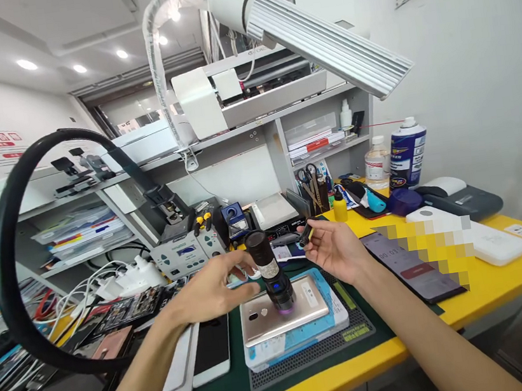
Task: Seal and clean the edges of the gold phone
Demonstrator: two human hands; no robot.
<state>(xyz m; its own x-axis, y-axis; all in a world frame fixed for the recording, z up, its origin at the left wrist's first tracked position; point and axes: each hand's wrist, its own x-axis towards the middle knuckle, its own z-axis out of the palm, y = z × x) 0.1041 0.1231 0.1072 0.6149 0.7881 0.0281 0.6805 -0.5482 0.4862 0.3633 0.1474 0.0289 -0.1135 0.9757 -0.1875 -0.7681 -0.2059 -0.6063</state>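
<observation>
A black flashlight (271,271) stands head down on the back of a gold phone (306,321), with a purple glow at its lower end. Under the phone lies a blue and white box (339,315) on a grey perforated mat (278,379). My left hand (218,288) is just left of the flashlight, fingers apart and curved, holding nothing. To the right of the flashlight, my right hand (333,250) pinches a small black object (305,234) between thumb and fingers, above the back of the mat.
Phones (211,349) and circuit boards (131,308) crowd the left. A phone showing a timer (412,265) and a white device (468,235) lie right. Behind are a yellow bottle (339,206), a spray can (407,154) and a soldering station (186,253). A lamp (317,34) hangs overhead.
</observation>
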